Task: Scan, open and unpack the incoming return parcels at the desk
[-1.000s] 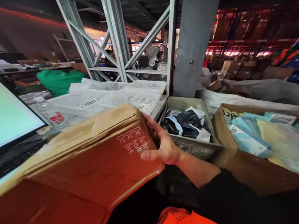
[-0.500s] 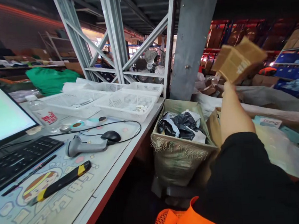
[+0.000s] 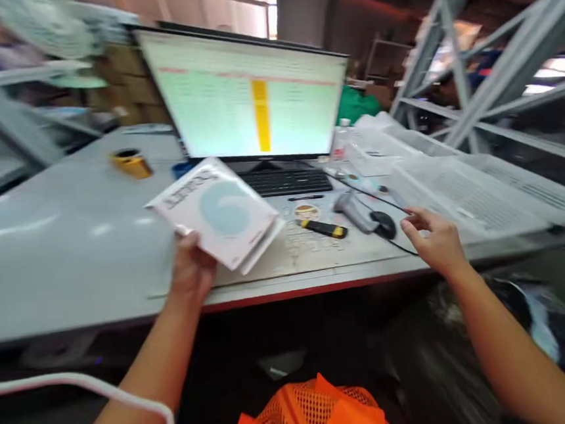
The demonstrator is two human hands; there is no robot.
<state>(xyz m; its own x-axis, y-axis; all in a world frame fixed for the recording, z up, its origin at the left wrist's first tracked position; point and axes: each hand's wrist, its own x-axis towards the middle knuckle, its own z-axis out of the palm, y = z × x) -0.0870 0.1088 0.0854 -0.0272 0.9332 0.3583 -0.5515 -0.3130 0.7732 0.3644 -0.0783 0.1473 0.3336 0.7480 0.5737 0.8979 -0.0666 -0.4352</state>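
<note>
A white box (image 3: 221,214) with a pale blue round print and dark lettering is tilted above the desk's front. My left hand (image 3: 193,266) grips it by its lower left corner. Over the desk's right part, my right hand (image 3: 433,235) hovers with thumb and fingers apart and nothing visible in them. Its fingertips are close to a black cable (image 3: 385,201); whether they touch it I cannot tell. To its left lie a black mouse (image 3: 383,225) and a grey barcode scanner (image 3: 355,212). A black and yellow utility knife (image 3: 323,227) rests on the printed mat.
Behind the box stand a monitor (image 3: 213,99) and a black keyboard (image 3: 284,182). A roll of yellow tape (image 3: 132,164) sits at the desk's left. White plastic baskets (image 3: 463,189) occupy the right side, near metal rack posts (image 3: 519,39). A white cord (image 3: 79,380) crosses the lower left.
The view has swung left from the bins to the desk. The brown cardboard box is gone from my right hand, now over the desk. My left hand has come into view with the white box.
</note>
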